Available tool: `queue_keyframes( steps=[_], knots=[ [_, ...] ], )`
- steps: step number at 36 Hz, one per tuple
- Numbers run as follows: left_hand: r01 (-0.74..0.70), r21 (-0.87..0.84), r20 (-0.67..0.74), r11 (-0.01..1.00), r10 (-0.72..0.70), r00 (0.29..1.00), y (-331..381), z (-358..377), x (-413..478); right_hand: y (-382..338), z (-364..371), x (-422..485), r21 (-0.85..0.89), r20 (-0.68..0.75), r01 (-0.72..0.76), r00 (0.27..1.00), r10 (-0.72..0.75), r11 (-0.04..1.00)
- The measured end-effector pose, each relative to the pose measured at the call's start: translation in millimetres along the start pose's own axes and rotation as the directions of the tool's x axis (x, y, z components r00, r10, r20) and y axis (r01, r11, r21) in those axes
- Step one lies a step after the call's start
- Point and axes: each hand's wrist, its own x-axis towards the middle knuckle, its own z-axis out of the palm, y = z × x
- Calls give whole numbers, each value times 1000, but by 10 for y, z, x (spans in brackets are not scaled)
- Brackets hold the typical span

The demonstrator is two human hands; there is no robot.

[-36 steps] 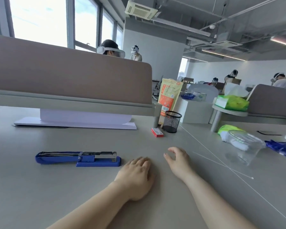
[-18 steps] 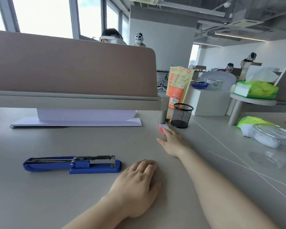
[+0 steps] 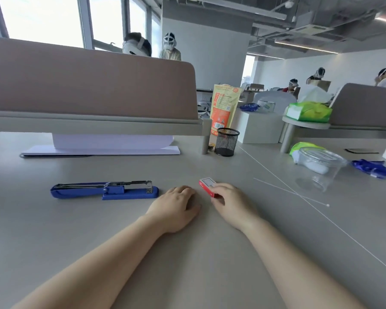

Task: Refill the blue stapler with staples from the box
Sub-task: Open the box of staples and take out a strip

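The blue stapler [image 3: 105, 191] lies flat on the grey desk [image 3: 76, 230], opened out with its metal staple rail showing on top. My left hand [image 3: 176, 208] rests palm down on the desk just right of the stapler, fingers loosely curled, holding nothing. My right hand [image 3: 230, 204] grips a small red and white staple box [image 3: 206, 186] at its near end; the box sits low over the desk between my two hands.
A black mesh pen cup [image 3: 226, 141] stands at the back by the divider post. A clear plastic container [image 3: 319, 166] and blue wrapper [image 3: 374, 168] lie to the right. White paper sheets [image 3: 103, 149] sit under the brown divider [image 3: 87, 85].
My right hand reached out to the staple box near the pen cup, took hold of it and pulled it back toward me beside my left hand. The left hand stayed put.
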Motion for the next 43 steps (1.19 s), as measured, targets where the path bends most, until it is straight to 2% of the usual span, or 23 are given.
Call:
queue_keyframes(
  steps=[6,12,17,21,26,34,39,43],
  knots=[
    [7,-44,-83,999,-10,996,16,-33,-165,-61,-95,-396,60,-86,-25,996,31,998],
    [-37,-69,-137,997,27,990,17,-11,-208,-47,-93,-373,187,-77,-40,996,56,981],
    [-77,8,-165,997,78,983,37,6,-166,-32,-100,-341,347,-27,-99,993,115,933],
    [-74,71,-169,995,85,982,31,39,-145,19,-57,-299,353,-21,-115,991,131,928],
    [-80,32,-137,996,83,987,14,50,-131,31,-62,-283,394,-6,-121,991,135,911],
    [-84,-86,-112,993,74,991,-20,24,-117,38,-61,-281,368,-12,-107,993,120,924],
    [-79,-44,-98,996,74,992,-23,22,-122,39,-73,-294,381,-9,-104,993,117,919],
    [-97,80,-110,992,106,988,36,11,-160,37,-97,-300,417,12,-112,993,118,902]
  ],
)
